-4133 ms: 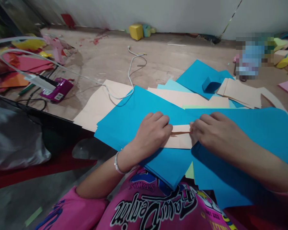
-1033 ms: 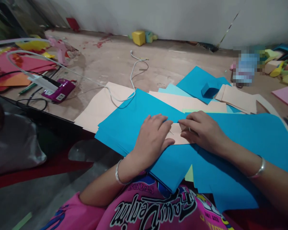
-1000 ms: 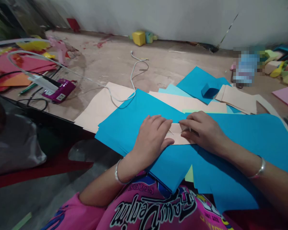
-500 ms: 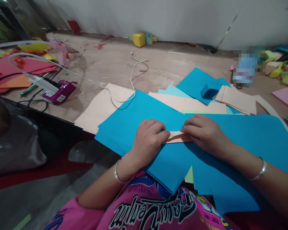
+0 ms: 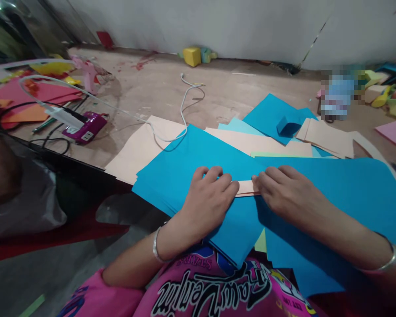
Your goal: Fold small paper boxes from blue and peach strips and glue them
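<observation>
A narrow folded strip of peach paper (image 5: 246,188) lies across the blue sheets in front of me. My left hand (image 5: 211,198) is closed on its left end, fingers curled and pressing down. At the right end, my right hand (image 5: 282,189) grips the strip with bent fingers. Only the short middle of the strip shows; both ends are hidden under my fingers. Beneath it is a stack of blue paper (image 5: 191,154), and a larger blue sheet (image 5: 343,189) spreads under my right forearm.
Peach sheets (image 5: 135,149) and a white cable (image 5: 184,108) lie behind the stack. A purple power socket box (image 5: 86,127) and a pink glue gun (image 5: 87,75) sit to the left, near another person's arm (image 5: 1,167). Small peach pieces (image 5: 330,136) and a folded blue piece (image 5: 287,127) are at the right.
The peach strip has been folded flatter and narrower. My left hand has shifted slightly right and my right hand's fingers have curled down onto the strip. The other person's arm has moved.
</observation>
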Demonstrator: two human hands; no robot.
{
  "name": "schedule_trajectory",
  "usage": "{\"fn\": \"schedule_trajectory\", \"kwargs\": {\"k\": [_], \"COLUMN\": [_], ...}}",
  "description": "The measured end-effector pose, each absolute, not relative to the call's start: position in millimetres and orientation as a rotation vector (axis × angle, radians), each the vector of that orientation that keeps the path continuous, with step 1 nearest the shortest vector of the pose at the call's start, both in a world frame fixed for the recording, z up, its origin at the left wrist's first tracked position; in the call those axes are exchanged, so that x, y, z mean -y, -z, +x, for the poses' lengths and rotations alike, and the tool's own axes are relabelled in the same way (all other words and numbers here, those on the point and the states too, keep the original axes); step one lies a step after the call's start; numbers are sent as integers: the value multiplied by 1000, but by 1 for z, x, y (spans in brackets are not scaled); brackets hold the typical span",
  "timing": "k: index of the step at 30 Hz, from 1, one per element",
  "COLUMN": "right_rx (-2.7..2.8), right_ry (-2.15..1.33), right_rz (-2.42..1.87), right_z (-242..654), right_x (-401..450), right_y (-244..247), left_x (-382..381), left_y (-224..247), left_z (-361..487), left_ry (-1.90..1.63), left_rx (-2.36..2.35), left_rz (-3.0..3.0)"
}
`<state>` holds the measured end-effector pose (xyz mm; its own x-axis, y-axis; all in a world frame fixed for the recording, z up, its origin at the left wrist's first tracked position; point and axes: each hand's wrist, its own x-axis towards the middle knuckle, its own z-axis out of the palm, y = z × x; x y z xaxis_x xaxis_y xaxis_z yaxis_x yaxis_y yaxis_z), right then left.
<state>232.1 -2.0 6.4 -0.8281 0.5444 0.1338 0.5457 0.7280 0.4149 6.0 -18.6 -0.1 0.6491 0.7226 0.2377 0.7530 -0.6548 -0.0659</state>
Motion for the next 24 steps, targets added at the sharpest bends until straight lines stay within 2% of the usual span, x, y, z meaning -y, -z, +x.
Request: {"fn": "schedule_trajectory", "kwargs": {"k": [9, 20, 24], "right_rx": [2941, 2892, 2880], "right_ry": [716, 879, 795], "right_rz": [-935, -1193, -1260], "right_z": [217, 213, 220], "right_x": [25, 38, 34], "right_y": [2, 7, 7], "left_x": [30, 34, 34], "left_y": [7, 12, 12], "left_z": [22, 21, 21], "left_ry": [319, 269, 264], "left_rx": [1307, 1290, 1295], "left_rz": [-2639, -2609, -2609]}}
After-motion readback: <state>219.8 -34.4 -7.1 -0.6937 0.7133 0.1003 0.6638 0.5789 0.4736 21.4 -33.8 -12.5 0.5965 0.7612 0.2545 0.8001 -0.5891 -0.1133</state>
